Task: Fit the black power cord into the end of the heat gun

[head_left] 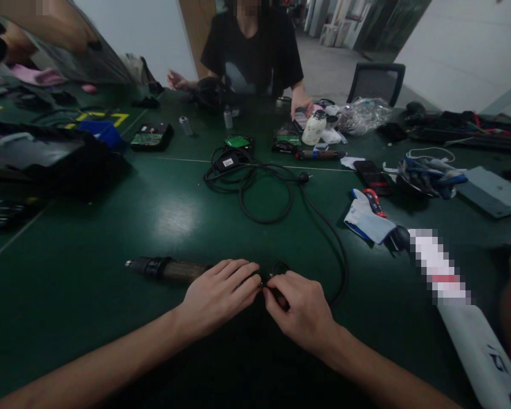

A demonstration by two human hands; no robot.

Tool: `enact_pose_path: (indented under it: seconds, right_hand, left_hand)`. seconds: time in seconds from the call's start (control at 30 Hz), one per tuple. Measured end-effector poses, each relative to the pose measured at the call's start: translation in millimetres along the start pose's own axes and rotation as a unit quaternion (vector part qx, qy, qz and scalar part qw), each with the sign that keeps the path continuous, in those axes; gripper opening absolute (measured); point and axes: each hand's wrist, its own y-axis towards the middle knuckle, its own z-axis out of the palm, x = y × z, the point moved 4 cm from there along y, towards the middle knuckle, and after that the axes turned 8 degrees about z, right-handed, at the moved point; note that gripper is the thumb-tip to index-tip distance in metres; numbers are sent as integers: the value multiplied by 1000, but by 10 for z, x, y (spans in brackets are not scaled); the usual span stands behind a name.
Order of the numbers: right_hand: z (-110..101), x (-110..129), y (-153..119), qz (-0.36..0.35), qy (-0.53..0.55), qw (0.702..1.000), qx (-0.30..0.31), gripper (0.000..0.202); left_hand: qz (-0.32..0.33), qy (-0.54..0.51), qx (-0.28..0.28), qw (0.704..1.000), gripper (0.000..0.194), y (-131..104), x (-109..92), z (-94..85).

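An electric screwdriver [170, 269] with a worn brown-black body lies sideways before me, its metal tip pointing left. My left hand [221, 292] is closed over its rear part, and the fingers hide that end. My right hand [302, 301] meets it there, thumb and fingertips pinched at the tool's tail on what looks like the small end of the black cable [344, 267]. Its exact shape is covered by the fingers. From there the cable curves right and back to a loose coil with a labelled black box [227, 163] and a plug [304, 177].
A white power strip [468, 329] slants along the right, near a glove [368, 218] and red-handled tool [375, 203]. Hard drives [151, 137], another screwdriver [321, 154] and a white bottle [314, 128] stand farther back. A co-worker [255, 51] is opposite; dark equipment [38, 159] lies left.
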Motion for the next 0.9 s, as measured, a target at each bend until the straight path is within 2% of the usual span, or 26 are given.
enact_pose_path:
  seconds: [0.13, 0.33, 0.5, 0.63, 0.8, 0.9]
  right_hand:
    - [9, 2, -6, 1, 0, 1000, 5, 15]
    - [15, 7, -18, -2, -3, 1000, -1, 18]
    - [8, 15, -15, -4, -11, 1000, 2, 17]
    - [-14, 23, -6, -10, -15, 1000, -4, 15]
    - [-15, 26, -3, -9, -15, 1000, 1, 15]
    - [-8, 22, -6, -2, -13, 1000, -1, 14]
  left_hand:
    - [11, -6, 14, 1000, 20, -4, -11, 5]
    - [-12, -3, -7, 1000, 19, -9, -6, -11]
    - [2, -9, 10, 1000, 22, 7, -17, -21]
    - [-14, -4, 9, 1000, 17, 9, -4, -24]
    - [-1, -9, 26, 1000, 22, 5, -13, 0]
    - [-10, -4, 16, 1000, 18, 6, -5, -11]
